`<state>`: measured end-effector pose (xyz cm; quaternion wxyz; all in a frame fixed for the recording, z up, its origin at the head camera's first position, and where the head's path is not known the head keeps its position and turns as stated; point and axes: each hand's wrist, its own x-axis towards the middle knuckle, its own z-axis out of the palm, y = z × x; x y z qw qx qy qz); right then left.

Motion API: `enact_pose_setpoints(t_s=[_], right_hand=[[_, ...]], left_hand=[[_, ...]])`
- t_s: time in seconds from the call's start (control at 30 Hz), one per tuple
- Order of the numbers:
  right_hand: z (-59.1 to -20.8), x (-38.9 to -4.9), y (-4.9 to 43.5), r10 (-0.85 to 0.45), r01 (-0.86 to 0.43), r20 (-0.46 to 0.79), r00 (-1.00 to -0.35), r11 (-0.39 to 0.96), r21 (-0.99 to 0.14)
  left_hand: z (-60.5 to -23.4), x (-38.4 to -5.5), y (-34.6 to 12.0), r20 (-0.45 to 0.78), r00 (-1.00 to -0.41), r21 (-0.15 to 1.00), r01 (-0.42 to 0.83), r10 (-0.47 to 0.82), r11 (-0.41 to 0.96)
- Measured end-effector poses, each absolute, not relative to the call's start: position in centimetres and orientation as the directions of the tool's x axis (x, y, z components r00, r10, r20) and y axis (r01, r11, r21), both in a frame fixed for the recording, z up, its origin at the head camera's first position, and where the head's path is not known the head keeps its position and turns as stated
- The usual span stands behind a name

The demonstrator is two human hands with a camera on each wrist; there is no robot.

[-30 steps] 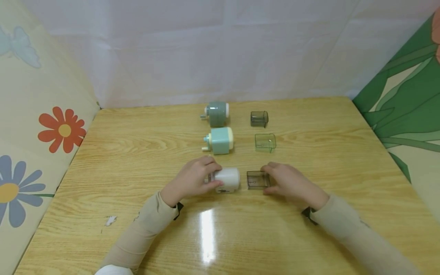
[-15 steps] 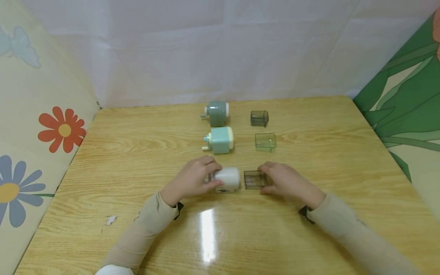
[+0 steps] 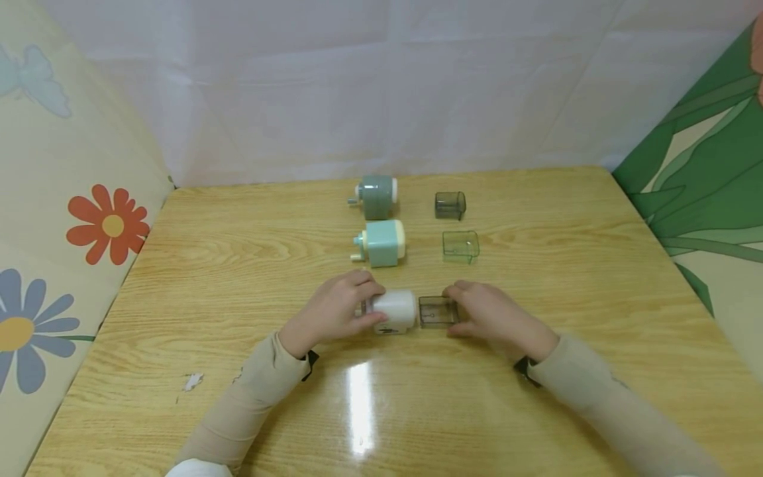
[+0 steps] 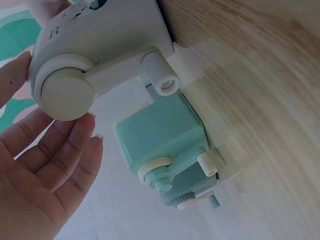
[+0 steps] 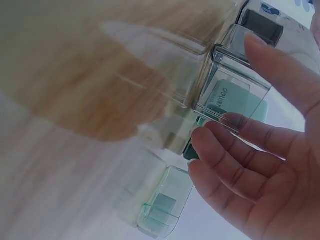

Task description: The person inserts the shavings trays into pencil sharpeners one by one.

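My left hand grips the crank end of a white pencil sharpener, which lies on the table. In the left wrist view, the crank handle of this sharpener points my way, with thumb and fingers on either side of the body. Opposite it, my right hand pinches the right end of a smoky clear shavings drawer. The drawer's left end is right beside the sharpener; whether it has entered the body I cannot tell. In the right wrist view the thumb and fingers hold the drawer by its sides.
Behind lie a teal sharpener and a grey-green sharpener, cranks to the left. A green-edged clear drawer and a dark clear drawer lie to their right. A white cloth wall stands at the table's back edge.
My right hand has slid the smoky drawer left, narrowing the gap to the white sharpener. The left hand and the sharpener have stayed in place.
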<state>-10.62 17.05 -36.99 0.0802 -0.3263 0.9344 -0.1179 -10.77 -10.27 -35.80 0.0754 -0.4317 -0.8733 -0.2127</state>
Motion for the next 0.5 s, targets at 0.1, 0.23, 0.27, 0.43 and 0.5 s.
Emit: enact_pose_setpoints(t_s=[0.1, 0.23, 0.27, 0.43, 0.5], right_hand=[[-36.99, -10.62, 16.93, -0.631, -0.594, -0.072, -0.773, 0.758, -0.269], [-36.92, -10.65, 16.81, -0.636, -0.599, -0.070, -0.769, 0.754, -0.268], [-36.88, -10.64, 16.79, -0.635, -0.598, -0.072, -0.769, 0.755, -0.269], [-36.74, -10.63, 16.57, -0.635, -0.596, -0.079, -0.769, 0.755, -0.273], [-36.73, -10.64, 16.48, -0.635, -0.596, -0.081, -0.768, 0.756, -0.273]], left_hand=[[-35.82, -10.80, -10.26, 0.316, -0.616, 0.307, 0.786, 0.721, 0.537], [-35.83, -10.81, -10.26, 0.317, -0.618, 0.316, 0.784, 0.720, 0.534], [-35.81, -10.81, -10.26, 0.317, -0.619, 0.318, 0.783, 0.719, 0.534], [-35.82, -10.84, -10.26, 0.311, -0.619, 0.315, 0.783, 0.721, 0.536], [-35.81, -10.84, -10.24, 0.311, -0.618, 0.314, 0.784, 0.722, 0.536]])
